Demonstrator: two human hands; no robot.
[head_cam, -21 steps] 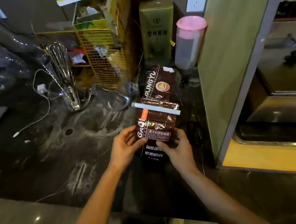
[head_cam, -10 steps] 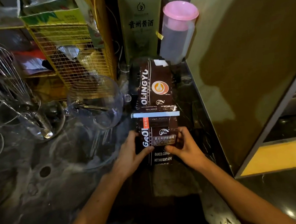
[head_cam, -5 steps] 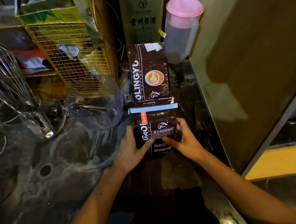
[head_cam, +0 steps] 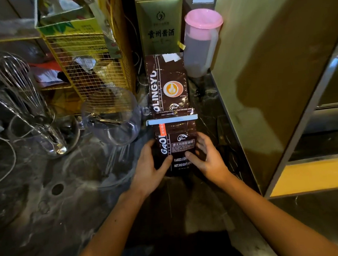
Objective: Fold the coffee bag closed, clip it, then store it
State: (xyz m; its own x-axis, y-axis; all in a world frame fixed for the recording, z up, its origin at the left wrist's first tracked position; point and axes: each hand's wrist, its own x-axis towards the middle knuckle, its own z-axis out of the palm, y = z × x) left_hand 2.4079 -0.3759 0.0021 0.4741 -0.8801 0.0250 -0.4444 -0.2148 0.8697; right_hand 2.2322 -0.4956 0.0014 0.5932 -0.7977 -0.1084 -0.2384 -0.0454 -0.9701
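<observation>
The brown coffee bag [head_cam: 168, 86] stands on the dark stone counter, its flat upper part leaning back toward a gold-green box [head_cam: 160, 22]. A pale blue clip [head_cam: 171, 119] runs across the bag at mid-height. My left hand [head_cam: 149, 169] grips the bag's lower left side, thumb on the front. My right hand [head_cam: 207, 157] grips the lower right side the same way. The bag's base is hidden behind my hands.
A pink-lidded plastic jug [head_cam: 202, 43] stands right of the bag. A clear glass pitcher [head_cam: 112, 117] and a yellow wire rack [head_cam: 90, 61] sit to its left, with whisks in a glass [head_cam: 31, 113] further left. A tall olive panel [head_cam: 272, 65] walls the right side.
Both hands have pushed the clipped bag back across the counter until its top rests near the gold-green box; the view has moved closer.
</observation>
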